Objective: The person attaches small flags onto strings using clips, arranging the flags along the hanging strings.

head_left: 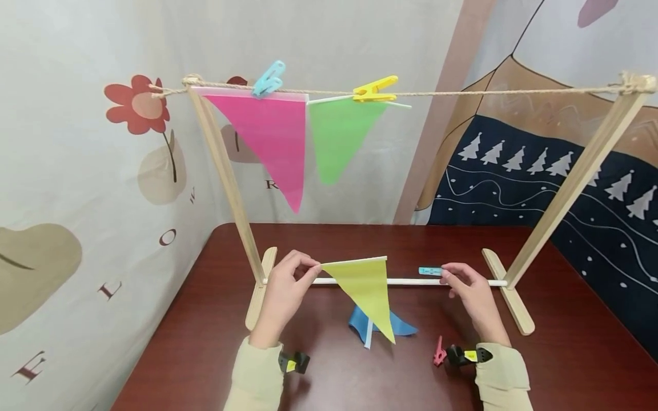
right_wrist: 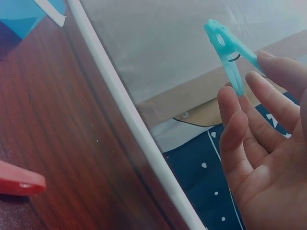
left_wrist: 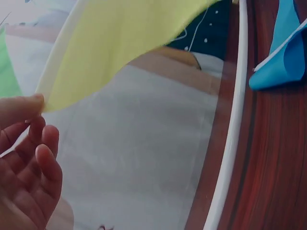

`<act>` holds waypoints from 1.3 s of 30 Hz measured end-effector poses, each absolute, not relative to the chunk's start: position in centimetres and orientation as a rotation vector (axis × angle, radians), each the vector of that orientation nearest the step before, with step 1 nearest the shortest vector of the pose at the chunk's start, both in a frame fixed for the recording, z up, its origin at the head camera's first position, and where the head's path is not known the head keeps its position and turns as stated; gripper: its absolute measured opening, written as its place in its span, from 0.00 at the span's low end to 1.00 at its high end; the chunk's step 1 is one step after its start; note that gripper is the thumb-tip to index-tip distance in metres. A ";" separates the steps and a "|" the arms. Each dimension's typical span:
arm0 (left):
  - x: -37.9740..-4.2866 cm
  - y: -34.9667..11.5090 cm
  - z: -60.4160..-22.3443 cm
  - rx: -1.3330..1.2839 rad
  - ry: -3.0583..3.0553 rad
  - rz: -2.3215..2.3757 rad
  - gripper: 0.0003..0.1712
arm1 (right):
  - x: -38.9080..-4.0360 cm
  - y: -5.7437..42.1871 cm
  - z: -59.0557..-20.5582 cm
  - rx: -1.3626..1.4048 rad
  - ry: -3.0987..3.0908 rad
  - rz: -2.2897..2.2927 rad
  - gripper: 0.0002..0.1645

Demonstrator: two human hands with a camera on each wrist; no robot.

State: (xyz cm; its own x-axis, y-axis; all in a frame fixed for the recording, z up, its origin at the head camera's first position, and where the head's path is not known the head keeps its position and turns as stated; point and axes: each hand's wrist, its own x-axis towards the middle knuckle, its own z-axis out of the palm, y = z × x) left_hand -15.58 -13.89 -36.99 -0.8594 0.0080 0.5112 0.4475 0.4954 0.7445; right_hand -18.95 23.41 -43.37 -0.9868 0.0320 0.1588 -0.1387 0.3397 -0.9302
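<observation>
My left hand (head_left: 288,288) pinches one corner of a yellow triangular flag (head_left: 367,285) between thumb and forefinger; its white-edged top runs to the right and its tip hangs down. In the left wrist view the flag (left_wrist: 105,43) stretches away from the fingertips. The right hand (head_left: 472,291) holds a light blue clothespin (head_left: 429,270) by its handle ends, thumb on one and fingers at the other, as the right wrist view shows of the clothespin (right_wrist: 225,45). Behind the yellow flag's tip, a blue flag (head_left: 403,325) lies on the table, partly hidden.
A twine line (head_left: 488,92) spans two wooden posts (head_left: 576,182). On it hang a pink flag (head_left: 272,137) under a blue clothespin (head_left: 269,79) and a green flag (head_left: 341,137) under a yellow clothespin (head_left: 375,89). A white rod (head_left: 421,281) joins the feet. A red clothespin (head_left: 439,352) lies near the right wrist.
</observation>
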 end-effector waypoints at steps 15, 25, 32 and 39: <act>-16.1 -12.0 -36.7 -0.401 -2.289 -1.182 0.02 | -17.4 22.2 -40.3 0.076 -2.405 1.713 0.19; -16.5 -11.6 -35.8 -0.244 -2.340 -1.132 0.02 | -18.0 22.7 -41.1 -0.024 -2.141 1.784 0.19; -16.7 -11.7 -35.2 -0.224 -2.344 -1.051 0.02 | -18.5 23.6 -41.2 0.120 -2.005 1.864 0.16; -16.8 -11.5 -34.5 -0.272 -2.359 -0.984 0.02 | -17.8 22.5 -38.6 0.047 -2.073 1.802 0.18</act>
